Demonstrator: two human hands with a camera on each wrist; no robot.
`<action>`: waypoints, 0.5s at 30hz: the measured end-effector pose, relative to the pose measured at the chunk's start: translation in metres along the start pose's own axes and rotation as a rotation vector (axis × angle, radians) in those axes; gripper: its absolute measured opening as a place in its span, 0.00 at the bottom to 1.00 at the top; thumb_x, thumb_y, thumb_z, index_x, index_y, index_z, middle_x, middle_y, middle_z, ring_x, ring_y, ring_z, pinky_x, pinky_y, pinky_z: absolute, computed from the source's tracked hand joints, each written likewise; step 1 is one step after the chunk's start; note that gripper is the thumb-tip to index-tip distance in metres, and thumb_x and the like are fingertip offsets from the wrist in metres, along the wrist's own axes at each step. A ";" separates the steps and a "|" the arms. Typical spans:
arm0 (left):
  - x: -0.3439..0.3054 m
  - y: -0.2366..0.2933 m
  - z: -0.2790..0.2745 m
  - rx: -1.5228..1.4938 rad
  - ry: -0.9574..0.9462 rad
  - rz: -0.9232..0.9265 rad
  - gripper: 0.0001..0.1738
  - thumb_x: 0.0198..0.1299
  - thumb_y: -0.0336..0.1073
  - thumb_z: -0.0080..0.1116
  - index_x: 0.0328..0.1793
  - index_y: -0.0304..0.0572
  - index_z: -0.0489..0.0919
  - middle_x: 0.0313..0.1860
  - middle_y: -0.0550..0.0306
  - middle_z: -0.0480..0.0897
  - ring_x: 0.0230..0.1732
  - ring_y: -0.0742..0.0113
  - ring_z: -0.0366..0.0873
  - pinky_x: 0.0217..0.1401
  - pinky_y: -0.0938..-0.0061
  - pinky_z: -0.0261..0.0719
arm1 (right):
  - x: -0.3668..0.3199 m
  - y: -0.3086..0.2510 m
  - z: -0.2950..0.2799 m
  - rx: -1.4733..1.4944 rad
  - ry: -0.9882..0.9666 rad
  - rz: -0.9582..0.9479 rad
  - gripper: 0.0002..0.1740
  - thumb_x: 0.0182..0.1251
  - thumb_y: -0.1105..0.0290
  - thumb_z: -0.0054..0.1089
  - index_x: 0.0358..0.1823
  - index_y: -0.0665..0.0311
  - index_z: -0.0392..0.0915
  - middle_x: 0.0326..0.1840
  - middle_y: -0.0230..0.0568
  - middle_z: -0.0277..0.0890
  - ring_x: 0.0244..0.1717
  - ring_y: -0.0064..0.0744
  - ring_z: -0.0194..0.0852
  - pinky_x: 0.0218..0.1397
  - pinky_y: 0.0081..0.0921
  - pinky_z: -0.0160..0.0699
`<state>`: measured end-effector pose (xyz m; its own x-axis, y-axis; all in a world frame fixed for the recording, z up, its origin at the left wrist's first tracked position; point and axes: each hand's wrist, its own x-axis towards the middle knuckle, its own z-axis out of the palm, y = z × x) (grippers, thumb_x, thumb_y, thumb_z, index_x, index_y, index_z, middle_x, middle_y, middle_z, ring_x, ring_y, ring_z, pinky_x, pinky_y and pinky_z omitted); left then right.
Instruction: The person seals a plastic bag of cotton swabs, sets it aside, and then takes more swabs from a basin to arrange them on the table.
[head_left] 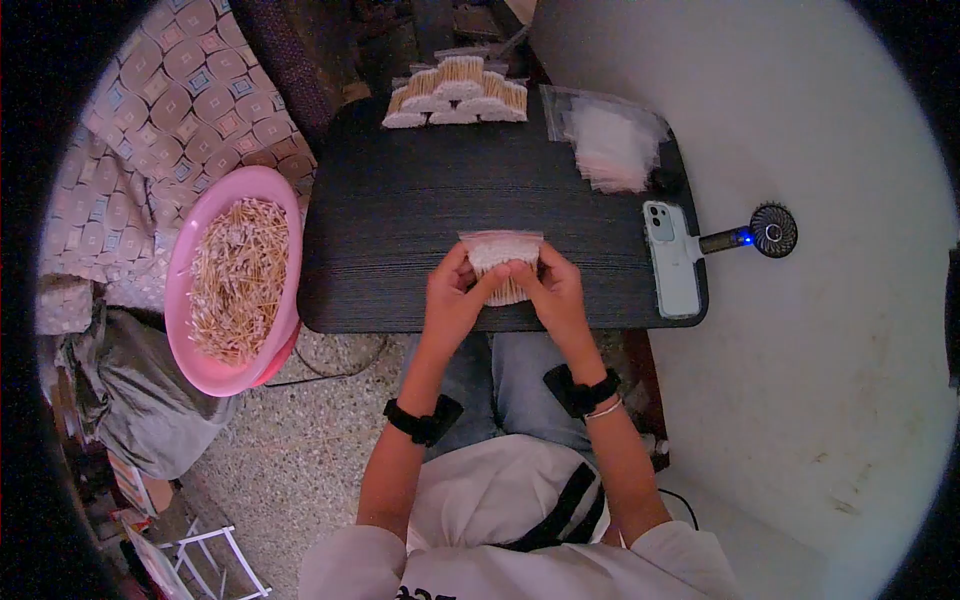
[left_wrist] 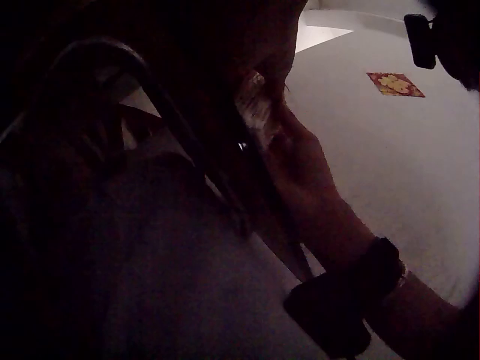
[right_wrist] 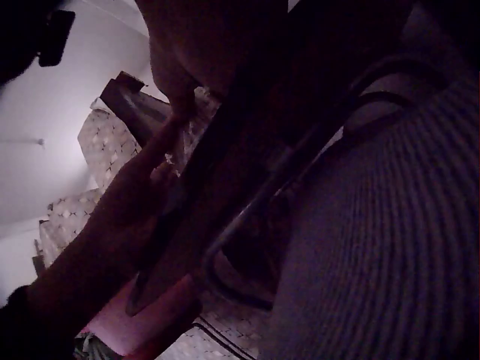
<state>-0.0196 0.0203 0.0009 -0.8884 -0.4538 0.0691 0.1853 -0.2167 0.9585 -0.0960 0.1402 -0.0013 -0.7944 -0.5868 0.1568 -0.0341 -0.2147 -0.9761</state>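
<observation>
In the head view a small clear zip bag of cotton swabs [head_left: 502, 252] lies near the front edge of the black table [head_left: 400, 200]. My left hand [head_left: 453, 300] grips its left side, and my right hand [head_left: 562, 302] holds the right side. Both thumbs press on the bag's face and nearly meet at its middle. White swab tips show above the thumbs, with the wooden sticks below them. The wrist views are dark; the left one shows the right hand [left_wrist: 300, 165] beside part of the bag, and most of the bag is hidden there.
Several filled swab bags [head_left: 458, 100] are stacked at the table's back. Flat clear bags [head_left: 615, 145] lie at the back right. A phone [head_left: 672, 260] and a small fan [head_left: 773, 230] are at the right edge by the wall. Left of the table, a pink basin [head_left: 178, 300] holds loose swabs.
</observation>
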 end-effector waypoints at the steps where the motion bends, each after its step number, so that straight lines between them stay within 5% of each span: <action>1: 0.000 -0.001 0.000 0.006 0.001 0.003 0.19 0.58 0.29 0.62 0.55 0.34 0.73 0.46 0.57 0.81 0.45 0.74 0.78 0.47 0.79 0.76 | 0.000 0.000 0.000 0.007 -0.004 0.006 0.16 0.64 0.70 0.61 0.50 0.70 0.74 0.40 0.31 0.77 0.41 0.17 0.70 0.46 0.19 0.72; 8: -0.003 0.010 0.006 -0.009 0.039 0.008 0.18 0.58 0.31 0.63 0.53 0.35 0.73 0.44 0.57 0.82 0.43 0.75 0.79 0.44 0.80 0.77 | 0.003 -0.014 0.015 0.088 0.122 -0.147 0.15 0.64 0.69 0.61 0.50 0.68 0.73 0.40 0.32 0.77 0.41 0.19 0.72 0.46 0.19 0.73; 15: -0.003 0.002 0.002 0.014 0.044 -0.008 0.15 0.59 0.31 0.62 0.50 0.34 0.75 0.40 0.57 0.83 0.40 0.77 0.79 0.41 0.82 0.77 | 0.001 0.001 0.001 0.028 0.033 0.015 0.14 0.64 0.69 0.61 0.48 0.67 0.74 0.39 0.31 0.77 0.40 0.18 0.73 0.43 0.18 0.74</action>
<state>-0.0170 0.0229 0.0026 -0.8705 -0.4897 0.0495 0.1723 -0.2089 0.9626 -0.0958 0.1386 -0.0017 -0.8143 -0.5641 0.1363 -0.0049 -0.2282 -0.9736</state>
